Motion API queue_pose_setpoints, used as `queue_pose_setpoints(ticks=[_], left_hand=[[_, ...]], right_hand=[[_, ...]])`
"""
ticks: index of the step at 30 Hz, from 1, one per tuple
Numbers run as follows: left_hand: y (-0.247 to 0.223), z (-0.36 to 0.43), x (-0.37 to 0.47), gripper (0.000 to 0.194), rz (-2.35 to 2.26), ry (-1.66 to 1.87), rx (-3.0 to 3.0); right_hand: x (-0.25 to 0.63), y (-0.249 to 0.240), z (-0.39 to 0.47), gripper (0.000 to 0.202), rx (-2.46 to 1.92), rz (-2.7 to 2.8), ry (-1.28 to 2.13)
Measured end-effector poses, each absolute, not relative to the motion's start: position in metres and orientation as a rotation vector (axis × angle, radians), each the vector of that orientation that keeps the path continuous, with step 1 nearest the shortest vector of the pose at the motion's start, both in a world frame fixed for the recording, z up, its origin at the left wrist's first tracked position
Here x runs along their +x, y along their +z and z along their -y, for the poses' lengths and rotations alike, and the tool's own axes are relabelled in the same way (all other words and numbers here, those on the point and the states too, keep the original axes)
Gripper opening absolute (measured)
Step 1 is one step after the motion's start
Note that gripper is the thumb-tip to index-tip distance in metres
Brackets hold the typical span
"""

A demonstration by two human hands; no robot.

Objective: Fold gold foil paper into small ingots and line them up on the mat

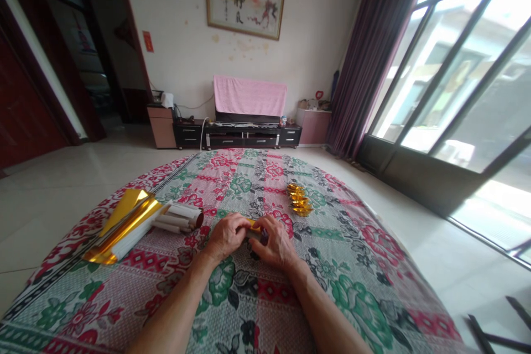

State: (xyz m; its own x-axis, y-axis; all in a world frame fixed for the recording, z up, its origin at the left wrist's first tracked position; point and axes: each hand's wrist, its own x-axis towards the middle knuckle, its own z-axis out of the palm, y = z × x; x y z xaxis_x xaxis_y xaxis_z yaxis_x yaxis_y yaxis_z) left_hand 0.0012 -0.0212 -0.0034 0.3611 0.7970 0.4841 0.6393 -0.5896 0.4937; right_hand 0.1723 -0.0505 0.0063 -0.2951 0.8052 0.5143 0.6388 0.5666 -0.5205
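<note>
Between my two hands, just above the patterned cloth, is a small piece of gold foil paper [251, 223], mostly covered by my fingers. My left hand [228, 237] pinches its left end with thumb and forefinger. Curled over the other end is my right hand [274, 240], also closed on it. To the right lies a row of folded gold foil pieces [298, 200], apart from my hands. On the left rest gold foil sheets [128, 221], partly curled and showing a white back, with several white paper rolls [178, 217] against them.
The round table is covered by a flowered red, green and grey tablecloth [360, 310]. Beyond it stands a low black cabinet [249, 138] under a pink cloth [249, 95]. Tall windows [452, 83] are on the right; dark legs [493, 337] show at the lower right.
</note>
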Motion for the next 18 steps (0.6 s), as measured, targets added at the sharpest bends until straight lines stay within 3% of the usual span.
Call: queue_pose_setpoints(ticks=[18], left_hand=[[-0.0008,0.0225,0.004,0.022,-1.26,1.114,2.36]], right_hand=[[0.1706,-0.0025,0.0451,0.014,-1.21,2.028,0.219]])
